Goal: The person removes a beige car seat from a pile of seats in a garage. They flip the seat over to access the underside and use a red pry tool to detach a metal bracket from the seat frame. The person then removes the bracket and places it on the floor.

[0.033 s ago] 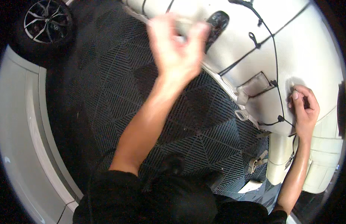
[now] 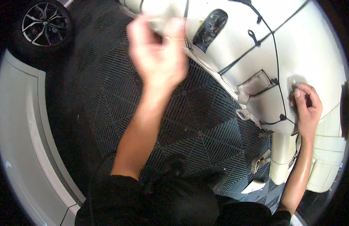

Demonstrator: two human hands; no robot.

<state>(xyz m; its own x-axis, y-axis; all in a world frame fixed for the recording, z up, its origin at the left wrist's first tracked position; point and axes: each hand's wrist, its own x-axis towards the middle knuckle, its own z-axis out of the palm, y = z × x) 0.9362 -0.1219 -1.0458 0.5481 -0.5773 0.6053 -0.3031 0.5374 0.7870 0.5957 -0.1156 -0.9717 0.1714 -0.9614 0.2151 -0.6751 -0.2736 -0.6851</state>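
Observation:
A large cream panel (image 2: 283, 56) with thin black cords strung over it fills the upper right. My left hand (image 2: 159, 56) is held out by the panel's left edge, blurred by motion. Its thumb and curled fingers stand apart, and I see nothing between them. To the right of that hand, a dark, glossy oblong piece (image 2: 211, 30) lies on the panel. On the panel's right side is my right hand (image 2: 308, 105), its thumb and fingers drawn together at the surface. Anything in this pinch is hidden. A black cord (image 2: 278, 81) runs just left of it.
A grey car body panel (image 2: 20, 124) curves along the left side, with a spoked wheel (image 2: 45, 24) above it. Dark patterned tiles (image 2: 197, 109) cover the floor. Cream padded parts (image 2: 283, 162), a strap with a buckle (image 2: 260, 162) and a white scrap (image 2: 253, 186) lie at the lower right.
My left hand has moved left, away from the dark oblong piece, which now shows fully. A cord by the panel's edge has come into view there. My right hand has hardly moved.

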